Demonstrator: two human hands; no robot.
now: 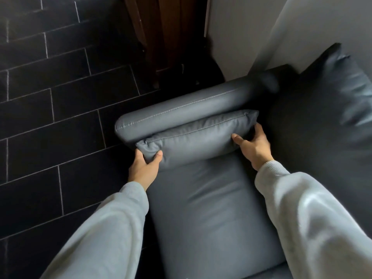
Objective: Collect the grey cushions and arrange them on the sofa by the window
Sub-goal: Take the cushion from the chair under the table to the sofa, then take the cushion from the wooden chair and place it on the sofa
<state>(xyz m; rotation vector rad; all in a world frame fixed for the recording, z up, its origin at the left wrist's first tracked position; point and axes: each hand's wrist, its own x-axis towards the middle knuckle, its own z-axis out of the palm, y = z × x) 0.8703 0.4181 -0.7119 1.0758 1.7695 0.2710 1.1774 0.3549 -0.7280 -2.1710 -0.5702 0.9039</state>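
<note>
A grey cushion [198,135] stands on edge on the grey sofa's seat [209,208], leaning against the padded armrest [181,111]. My left hand [145,168] grips the cushion's near left corner, thumb on top. At the cushion's right end, my right hand [251,143] holds it with fingers behind and thumb in front. A second, darker cushion [342,87] leans against the sofa back at the right, blurred.
Dark tiled floor [50,117] lies to the left of the sofa. Brown wooden furniture legs [161,37] stand beyond the armrest. A pale wall [241,27] rises behind the sofa.
</note>
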